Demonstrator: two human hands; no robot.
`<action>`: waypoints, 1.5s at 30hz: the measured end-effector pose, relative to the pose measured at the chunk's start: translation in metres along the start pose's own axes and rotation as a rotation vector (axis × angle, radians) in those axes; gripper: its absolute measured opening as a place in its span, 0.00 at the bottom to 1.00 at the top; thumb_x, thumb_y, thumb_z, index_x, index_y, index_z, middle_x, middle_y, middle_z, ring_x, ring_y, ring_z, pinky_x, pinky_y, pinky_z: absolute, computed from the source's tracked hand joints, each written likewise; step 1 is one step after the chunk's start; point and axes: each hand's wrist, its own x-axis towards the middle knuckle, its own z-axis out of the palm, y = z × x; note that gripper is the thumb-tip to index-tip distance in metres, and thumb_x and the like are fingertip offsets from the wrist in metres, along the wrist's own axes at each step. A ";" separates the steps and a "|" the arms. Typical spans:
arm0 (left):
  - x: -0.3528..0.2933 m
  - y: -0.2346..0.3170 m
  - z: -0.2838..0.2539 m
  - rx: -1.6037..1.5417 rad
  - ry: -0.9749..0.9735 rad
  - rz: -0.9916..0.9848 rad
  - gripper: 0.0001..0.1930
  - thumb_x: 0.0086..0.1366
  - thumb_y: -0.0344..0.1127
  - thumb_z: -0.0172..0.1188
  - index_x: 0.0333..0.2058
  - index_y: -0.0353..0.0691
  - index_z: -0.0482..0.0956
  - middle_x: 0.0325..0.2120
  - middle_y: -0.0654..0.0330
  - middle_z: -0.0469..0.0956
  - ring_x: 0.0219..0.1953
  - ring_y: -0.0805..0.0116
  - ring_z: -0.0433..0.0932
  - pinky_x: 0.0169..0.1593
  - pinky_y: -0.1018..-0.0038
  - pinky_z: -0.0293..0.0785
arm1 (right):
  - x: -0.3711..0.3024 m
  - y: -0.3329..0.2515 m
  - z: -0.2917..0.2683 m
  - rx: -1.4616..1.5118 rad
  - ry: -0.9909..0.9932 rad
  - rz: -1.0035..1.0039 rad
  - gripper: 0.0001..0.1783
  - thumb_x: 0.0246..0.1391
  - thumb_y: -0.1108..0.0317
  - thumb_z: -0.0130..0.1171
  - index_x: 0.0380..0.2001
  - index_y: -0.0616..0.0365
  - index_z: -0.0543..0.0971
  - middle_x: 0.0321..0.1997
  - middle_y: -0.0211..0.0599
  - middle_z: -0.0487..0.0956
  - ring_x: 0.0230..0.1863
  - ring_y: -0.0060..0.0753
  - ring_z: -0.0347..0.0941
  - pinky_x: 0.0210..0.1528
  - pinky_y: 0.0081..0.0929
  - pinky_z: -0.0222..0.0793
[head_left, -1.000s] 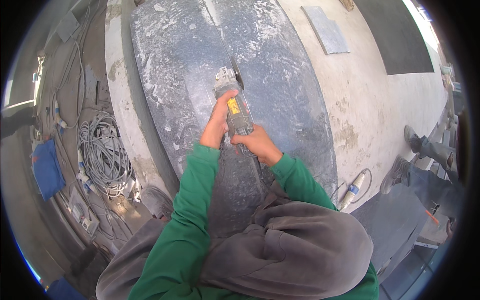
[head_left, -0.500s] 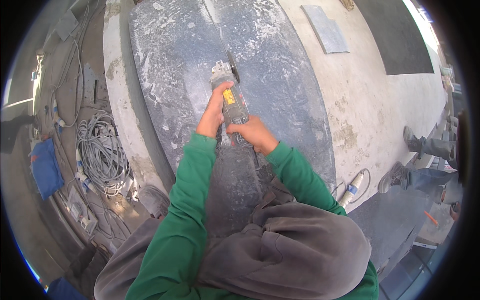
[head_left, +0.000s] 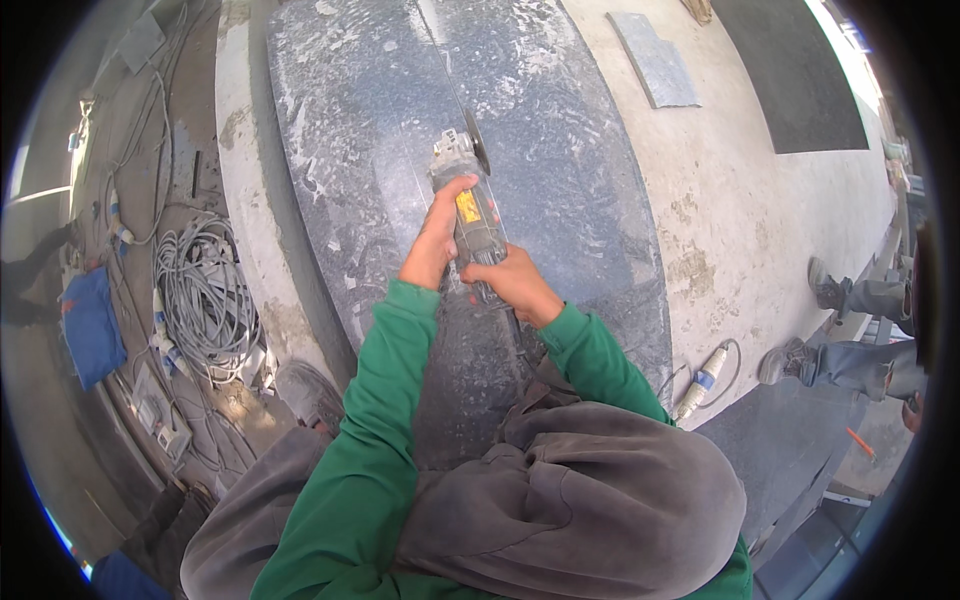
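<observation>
Both my hands grip a dusty angle grinder (head_left: 478,225) with a yellow label on its body. My left hand (head_left: 440,228) is wrapped round the front of the body, behind the metal gear head. Farther back, my right hand (head_left: 512,280) closes round the rear handle. A thin dark cutting disc (head_left: 477,142) stands on edge at the right of the head. It lines up with a thin straight line running away along the dark blue-grey stone slab (head_left: 570,180). Whether the disc touches the stone, I cannot tell. My own fingers partly hide the grip.
A coil of grey cable (head_left: 208,300) lies at the left, by a blue cloth (head_left: 93,327). A pale ledge (head_left: 240,170) borders the slab. On the right are a grey stone offcut (head_left: 655,60), a cable connector (head_left: 703,382) and another person's legs (head_left: 850,365).
The grinder and both hands have come slightly nearer to me and a little to the right. The whole view has also shifted slightly. Both hands keep their hold.
</observation>
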 end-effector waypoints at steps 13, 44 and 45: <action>-0.009 -0.003 0.008 0.000 0.012 -0.038 0.27 0.58 0.49 0.62 0.48 0.36 0.69 0.30 0.52 0.76 0.27 0.58 0.80 0.29 0.59 0.80 | -0.008 0.003 -0.005 0.067 -0.019 0.038 0.18 0.44 0.76 0.65 0.41 0.66 0.77 0.35 0.39 0.79 0.31 0.30 0.77 0.28 0.28 0.74; 0.003 0.001 0.001 0.011 -0.006 -0.011 0.27 0.57 0.50 0.63 0.48 0.38 0.70 0.32 0.50 0.77 0.30 0.55 0.81 0.33 0.59 0.82 | 0.005 0.000 -0.004 0.011 -0.016 0.041 0.19 0.43 0.75 0.65 0.42 0.67 0.77 0.34 0.38 0.80 0.29 0.31 0.78 0.28 0.29 0.74; 0.002 0.000 0.001 0.005 -0.005 -0.018 0.27 0.57 0.50 0.63 0.48 0.38 0.70 0.32 0.50 0.77 0.30 0.55 0.81 0.32 0.60 0.82 | 0.002 0.000 -0.003 0.023 -0.014 0.045 0.19 0.44 0.76 0.65 0.42 0.67 0.77 0.34 0.39 0.80 0.29 0.31 0.77 0.28 0.29 0.74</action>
